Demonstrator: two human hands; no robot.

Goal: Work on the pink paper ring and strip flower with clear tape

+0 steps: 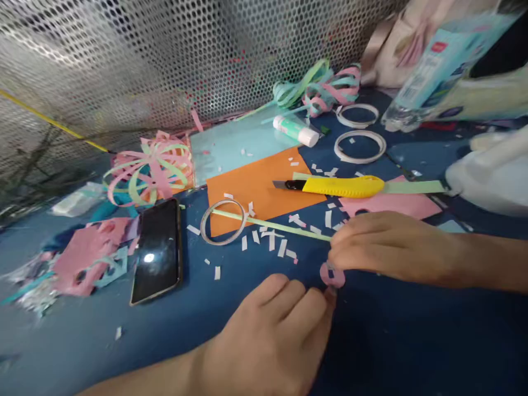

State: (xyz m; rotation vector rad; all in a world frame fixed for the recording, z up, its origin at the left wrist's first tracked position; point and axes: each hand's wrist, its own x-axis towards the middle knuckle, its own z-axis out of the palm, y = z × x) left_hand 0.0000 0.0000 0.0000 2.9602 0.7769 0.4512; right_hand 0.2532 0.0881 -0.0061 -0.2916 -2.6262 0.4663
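Note:
Between my two hands is a small round pink paper piece with a pale patch at its middle. My left hand has its fingers curled, with the tips pinching the lower edge of the pink piece. From the right reaches my right hand, its fingers closed at the piece's upper edge; its fingertips are partly hidden. A narrow light green paper strip runs from a tape roll towards my right hand. Just above that hand, a yellow utility knife lies with its blade out.
Orange paper and light blue paper lie behind, with a glue stick. White scraps are scattered around. A phone and pink paper ball sit left. A perforated metal panel stands at the back.

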